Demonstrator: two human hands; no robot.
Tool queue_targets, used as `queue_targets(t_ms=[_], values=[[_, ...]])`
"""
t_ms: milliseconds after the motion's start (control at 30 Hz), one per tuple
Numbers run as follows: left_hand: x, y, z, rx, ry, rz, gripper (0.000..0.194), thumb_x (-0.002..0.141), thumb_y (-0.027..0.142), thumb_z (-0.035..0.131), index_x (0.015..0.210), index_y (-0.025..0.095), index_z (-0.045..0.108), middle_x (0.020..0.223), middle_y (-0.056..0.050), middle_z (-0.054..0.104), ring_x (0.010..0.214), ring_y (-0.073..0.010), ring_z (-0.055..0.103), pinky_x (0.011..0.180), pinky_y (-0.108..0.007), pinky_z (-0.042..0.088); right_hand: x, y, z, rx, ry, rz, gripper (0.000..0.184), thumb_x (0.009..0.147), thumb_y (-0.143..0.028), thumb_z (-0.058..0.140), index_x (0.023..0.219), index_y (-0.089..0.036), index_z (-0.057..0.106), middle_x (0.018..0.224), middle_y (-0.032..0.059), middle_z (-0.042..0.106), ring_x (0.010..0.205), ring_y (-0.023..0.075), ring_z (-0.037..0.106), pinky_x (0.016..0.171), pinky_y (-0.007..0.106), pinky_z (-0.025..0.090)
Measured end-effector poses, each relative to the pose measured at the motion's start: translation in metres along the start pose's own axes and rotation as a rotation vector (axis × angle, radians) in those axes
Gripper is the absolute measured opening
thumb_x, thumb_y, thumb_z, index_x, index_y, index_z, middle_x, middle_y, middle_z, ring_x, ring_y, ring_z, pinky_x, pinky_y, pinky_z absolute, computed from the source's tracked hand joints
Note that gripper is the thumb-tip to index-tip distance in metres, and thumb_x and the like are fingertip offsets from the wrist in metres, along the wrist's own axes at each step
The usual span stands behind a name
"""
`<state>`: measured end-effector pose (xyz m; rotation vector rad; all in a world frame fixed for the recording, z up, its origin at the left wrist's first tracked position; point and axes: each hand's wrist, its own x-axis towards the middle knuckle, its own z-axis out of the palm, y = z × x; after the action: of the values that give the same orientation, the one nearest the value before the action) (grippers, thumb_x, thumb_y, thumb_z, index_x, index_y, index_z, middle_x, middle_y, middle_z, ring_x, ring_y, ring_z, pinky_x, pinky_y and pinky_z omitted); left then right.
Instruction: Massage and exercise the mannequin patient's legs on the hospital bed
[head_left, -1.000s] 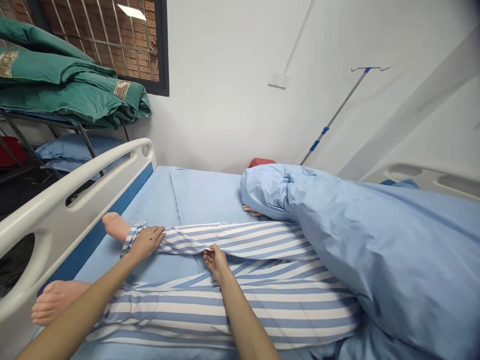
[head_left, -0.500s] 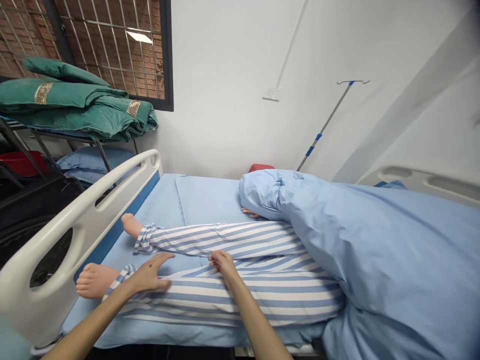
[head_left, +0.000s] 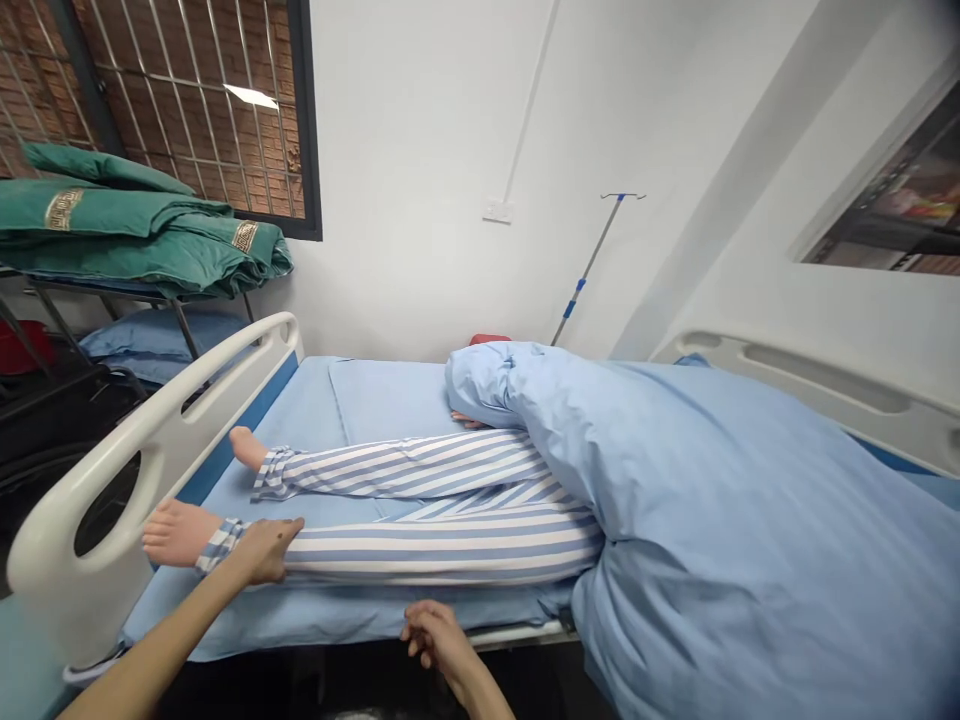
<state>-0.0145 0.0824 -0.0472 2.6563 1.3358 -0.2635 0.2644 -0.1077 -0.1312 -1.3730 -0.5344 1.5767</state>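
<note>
At the mannequin's striped leg (head_left: 435, 545) | long axis along the bed (head_left: 315, 625); your left grip (head_left: 259, 552) open on it, nearer; your right grip (head_left: 439, 640) curled, empty, just off it

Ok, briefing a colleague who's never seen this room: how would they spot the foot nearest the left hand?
Start at the hospital bed, where a blue quilt covers the top of a dummy in striped pyjamas. Follow its legs to the white bed end, where two bare feet show. The nearer, lower foot sits right beside the left hand; the other foot lies farther off.
</note>
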Motion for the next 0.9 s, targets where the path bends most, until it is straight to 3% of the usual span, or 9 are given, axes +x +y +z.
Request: queue_targets(t_ms=[100, 233, 533, 700, 900], values=[[-0.01, 0.004, -0.033, 0.129, 0.037, 0.025, 0.061, 0.052, 0.021, 0.052, 0.113, 0.019, 0.049, 0.103, -0.011, 0.064, 0.092, -0.0323, 0.059, 0.075, -0.041, 0.043, 0.003, 0.001, 0.005, 0.123, -0.011, 0.045, 0.04, 0.059, -0.028, 0.061, 0.096, -0.017, 0.053, 0.072, 0.0045, 0.067, 0.051, 0.0119, 0.058, 0.038, 0.016, 0.025], [-0.024, 0.014, -0.061, 0.178, 0.058, 0.035, 0.057, 0.052, 0.023, 0.052, 0.109, 0.02, 0.051, 0.099, -0.01, 0.065, 0.088, -0.0313, 0.06, 0.072, -0.039, 0.044, 0.009, -0.013, 0.018, 0.334, -0.053, -0.031, 0.033, 0.058, -0.027, 0.065, 0.087, -0.016, 0.056, 0.085, 0.0066, 0.067, 0.058, 0.0124, 0.06, 0.042, 0.017, 0.028], [-0.031, 0.024, -0.075, 0.119, 0.208, 0.024, 0.048, 0.055, 0.023, 0.05, 0.102, 0.02, 0.054, 0.098, -0.009, 0.064, 0.089, -0.0307, 0.058, 0.075, -0.039, 0.042, -0.019, -0.04, 0.032, 0.62, -0.107, -0.164, 0.023, 0.056, -0.022, 0.072, 0.069, -0.019, 0.054, 0.086, 0.0011, 0.064, 0.082, 0.0223, 0.063, 0.056, 0.025, 0.04], [-0.016, 0.031, -0.066, 0.014, 0.31, -0.011, 0.052, 0.055, 0.023, 0.053, 0.107, 0.022, 0.052, 0.109, -0.006, 0.061, 0.102, -0.027, 0.054, 0.085, -0.035, 0.039, -0.038, -0.07, 0.027, 0.625, -0.093, -0.309, 0.02, 0.057, -0.021, 0.073, 0.071, -0.02, 0.058, 0.093, 0.0031, 0.064, 0.099, 0.0258, 0.057, 0.07, 0.033, 0.045], [0.0, 0.061, -0.02, -0.199, 0.319, -0.067, 0.058, 0.054, 0.026, 0.057, 0.112, 0.021, 0.049, 0.109, -0.005, 0.061, 0.1, -0.0236, 0.054, 0.083, -0.031, 0.04, -0.062, -0.105, 0.013, 0.53, -0.075, -0.434, 0.027, 0.061, -0.02, 0.07, 0.087, -0.021, 0.063, 0.106, 0.0055, 0.061, 0.108, 0.0263, 0.05, 0.081, 0.038, 0.045]])
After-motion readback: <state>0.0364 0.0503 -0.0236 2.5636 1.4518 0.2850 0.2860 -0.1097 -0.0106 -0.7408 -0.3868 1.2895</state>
